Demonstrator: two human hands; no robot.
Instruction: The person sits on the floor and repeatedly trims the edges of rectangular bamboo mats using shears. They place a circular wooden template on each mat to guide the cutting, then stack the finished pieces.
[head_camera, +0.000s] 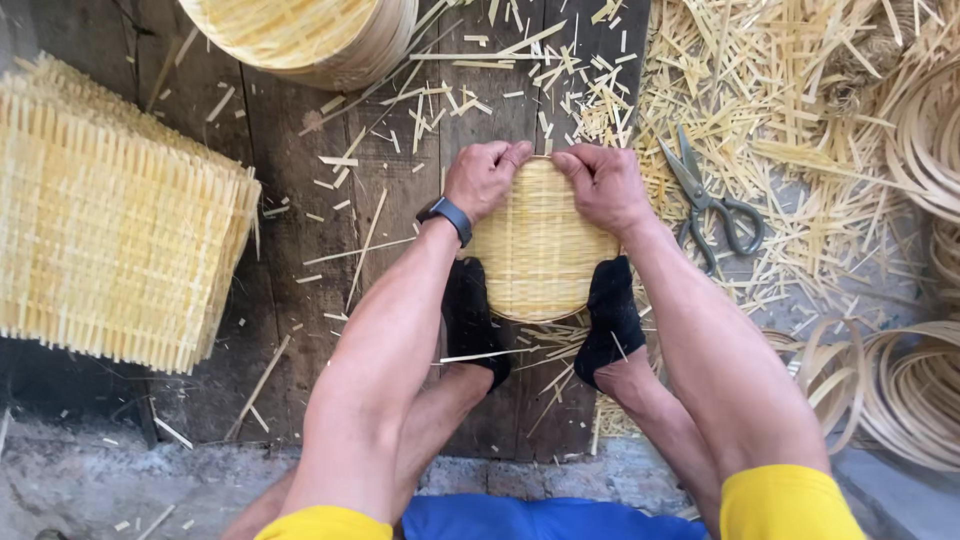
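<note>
Round pale woven bamboo tray (537, 245) lies on dark floor planks (300, 300), pinned by two black-socked feet (470, 315). Left hand (483, 178) and right hand (603, 185), arms stretched forward, grip its far rim, fingers curled. Grey scissors (712, 205) lie right; stacked woven mats (110, 220) left.

The person is wearing bright yellow shorts, both hems showing at the bottom edge of the view, and a blue garment is showing between them. Both forearms are bare, with no sleeves in view. The left hand (484, 177) is carrying a dark band with a black, rounded-rectangular watch (447, 216) at the wrist. The right hand (603, 184) is wearing nothing. Both feet are wearing black socks (610, 318), flecked with pale straw bits.
</note>
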